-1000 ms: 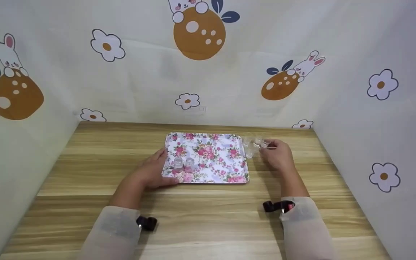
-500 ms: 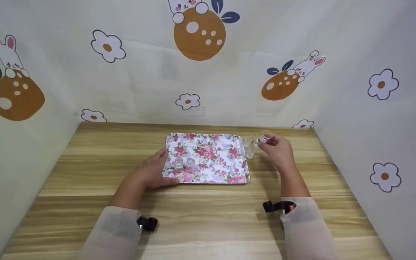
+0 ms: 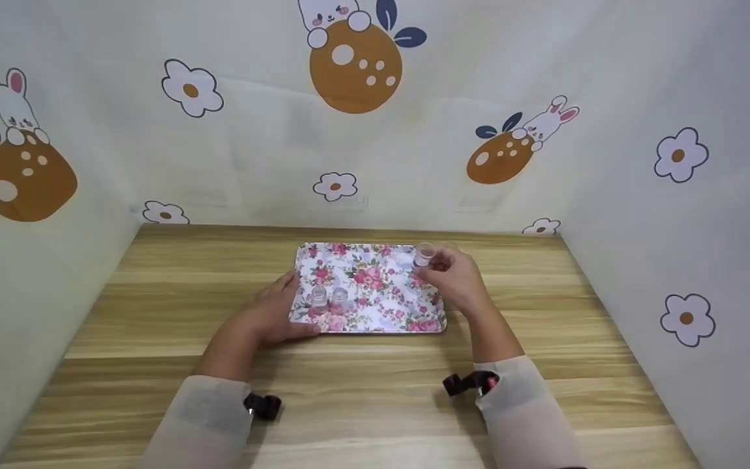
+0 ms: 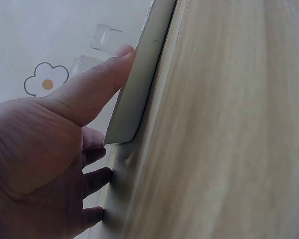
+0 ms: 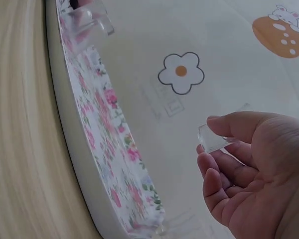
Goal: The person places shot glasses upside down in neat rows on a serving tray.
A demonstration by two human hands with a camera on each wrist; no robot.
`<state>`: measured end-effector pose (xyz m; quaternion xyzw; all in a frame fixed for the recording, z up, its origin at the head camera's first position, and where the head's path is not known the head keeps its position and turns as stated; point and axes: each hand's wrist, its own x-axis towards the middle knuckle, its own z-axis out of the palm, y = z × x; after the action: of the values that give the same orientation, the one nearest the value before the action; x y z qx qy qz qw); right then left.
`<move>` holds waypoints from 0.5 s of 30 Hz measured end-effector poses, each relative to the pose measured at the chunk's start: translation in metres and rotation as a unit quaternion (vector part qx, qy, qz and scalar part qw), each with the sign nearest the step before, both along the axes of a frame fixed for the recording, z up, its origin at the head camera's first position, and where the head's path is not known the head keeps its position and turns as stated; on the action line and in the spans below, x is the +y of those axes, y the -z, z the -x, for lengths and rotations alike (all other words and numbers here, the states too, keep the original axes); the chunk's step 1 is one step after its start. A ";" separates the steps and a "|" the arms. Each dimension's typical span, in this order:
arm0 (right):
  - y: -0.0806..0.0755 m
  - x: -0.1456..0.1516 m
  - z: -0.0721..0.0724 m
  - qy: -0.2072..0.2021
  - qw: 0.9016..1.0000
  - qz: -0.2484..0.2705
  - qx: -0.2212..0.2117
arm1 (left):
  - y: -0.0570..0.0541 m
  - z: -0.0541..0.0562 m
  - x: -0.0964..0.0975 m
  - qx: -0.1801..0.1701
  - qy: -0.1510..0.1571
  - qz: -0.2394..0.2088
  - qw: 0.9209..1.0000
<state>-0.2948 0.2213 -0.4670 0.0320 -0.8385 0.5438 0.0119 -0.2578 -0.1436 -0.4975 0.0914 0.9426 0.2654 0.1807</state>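
Observation:
My right hand [image 3: 456, 277] pinches a small clear cup [image 3: 424, 254] between thumb and fingers, over the right back part of a floral tray [image 3: 388, 306]. The right wrist view shows this cup's clear wall [image 5: 209, 139] above the level of the tray rim [image 5: 84, 164]. Two similar clear cups [image 3: 340, 299] stand side by side on the tray near its front left corner. At that corner lies my left hand [image 3: 277, 312], its thumb along the front rim and the other fingers beside the left edge. In the left wrist view several fingertips [image 4: 97, 214] rest low by the tabletop.
The wood-grain table [image 3: 362, 397] runs back to a pale wall cloth [image 3: 251, 163] printed with rabbits, oranges and flowers. Cloth walls also stand at left and right. Behind my right hand a faint clear rim [image 3: 450, 247] shows; the rest there is hidden.
My right hand has lifted a clear cup from the group right of the tray and carried it left over the tray. The left hand has stayed at the corner.

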 end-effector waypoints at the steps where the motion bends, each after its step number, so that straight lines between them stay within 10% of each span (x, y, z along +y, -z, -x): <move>1: 0.000 -0.005 -0.001 -0.005 1.000 0.001 0.000 | 0.000 0.001 0.000 0.002 0.002 0.002 1.000; 15: -0.002 -0.062 -0.010 -0.070 0.997 0.016 0.014 | -0.001 0.000 0.000 -0.003 0.000 0.001 1.000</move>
<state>-0.2847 0.1594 -0.4646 0.0982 -0.8251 0.5561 -0.0144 -0.2578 -0.1436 -0.4970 0.0904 0.9423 0.2652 0.1831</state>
